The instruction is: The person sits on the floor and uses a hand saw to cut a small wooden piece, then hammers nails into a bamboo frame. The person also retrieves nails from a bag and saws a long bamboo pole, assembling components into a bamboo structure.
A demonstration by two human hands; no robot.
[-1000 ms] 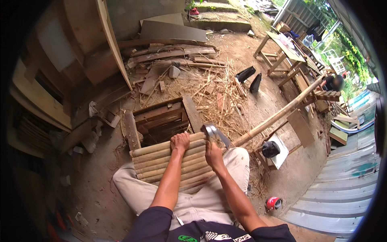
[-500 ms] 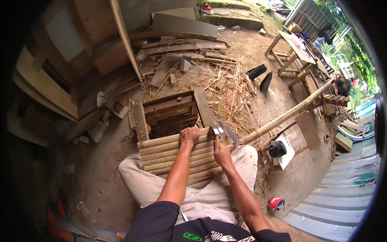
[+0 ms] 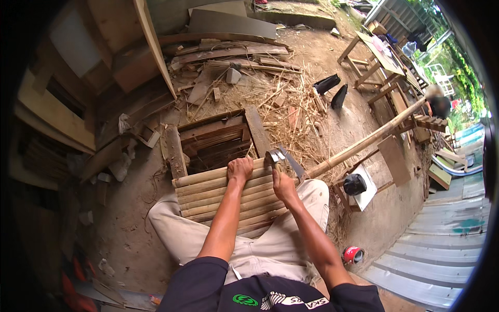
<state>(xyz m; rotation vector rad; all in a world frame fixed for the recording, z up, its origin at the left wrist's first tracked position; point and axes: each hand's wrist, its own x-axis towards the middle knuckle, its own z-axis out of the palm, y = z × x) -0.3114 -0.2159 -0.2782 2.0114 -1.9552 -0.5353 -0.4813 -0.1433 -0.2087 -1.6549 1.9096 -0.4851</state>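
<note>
At the far right corner of a bamboo panel [image 3: 204, 196] laid across a seated person's lap [image 3: 252, 254], the right hand [image 3: 283, 185] grips a hammer [image 3: 271, 157]; the left hand [image 3: 240, 170] rests clenched at the panel's far edge, though exactly what it grips is hard to see. Just beyond that edge gapes an open wooden frame [image 3: 256, 130]. A saw [image 3: 294, 165] and bamboo pole [image 3: 364, 139] crowd the panel's right; ground [image 3: 130, 210] stretches to its left.

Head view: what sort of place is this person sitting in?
Probably a makeshift woodworking yard or workshop: there are scrap boards piled on the ground, a hammer in the right hand, and a panel of bamboo poles under the left hand.
</note>
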